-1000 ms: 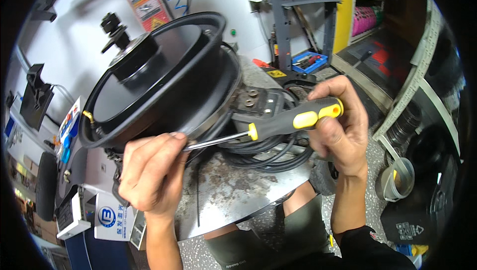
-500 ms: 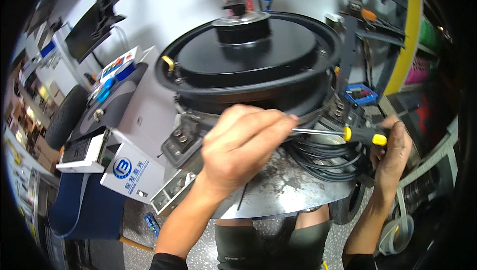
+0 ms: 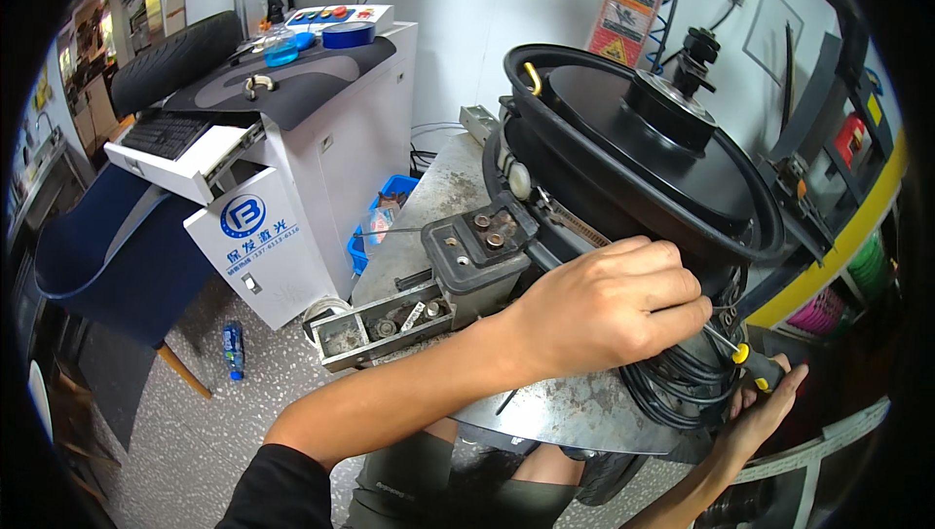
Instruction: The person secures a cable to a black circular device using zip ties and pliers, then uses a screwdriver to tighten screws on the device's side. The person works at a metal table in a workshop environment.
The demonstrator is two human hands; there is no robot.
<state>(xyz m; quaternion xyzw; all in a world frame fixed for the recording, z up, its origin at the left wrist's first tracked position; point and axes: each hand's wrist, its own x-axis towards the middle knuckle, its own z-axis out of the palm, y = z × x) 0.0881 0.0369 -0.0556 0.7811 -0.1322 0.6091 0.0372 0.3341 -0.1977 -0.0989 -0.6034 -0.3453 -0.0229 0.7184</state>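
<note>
In my right hand is the black-and-yellow handle of a screwdriver. Its metal shaft points up and left to the fingertips of my left hand. The left fingers are closed where the shaft ends; whatever they pinch is hidden. Just behind the left hand is a large black wheel rim, tilted on a metal stand, with a dark hub and black knob on top. A coil of black cable hangs below my left hand, beside the screwdriver.
A black clamp block and a metal tray of small hardware sit at the worktable's left. Further left stand a white cabinet with an open keyboard drawer, a blue chair and a blue bottle on the floor.
The view has swung left, so the wheel rim and both hands appear further right. The right hand still grips the screwdriver, and the left hand stays at its shaft's far end.
</note>
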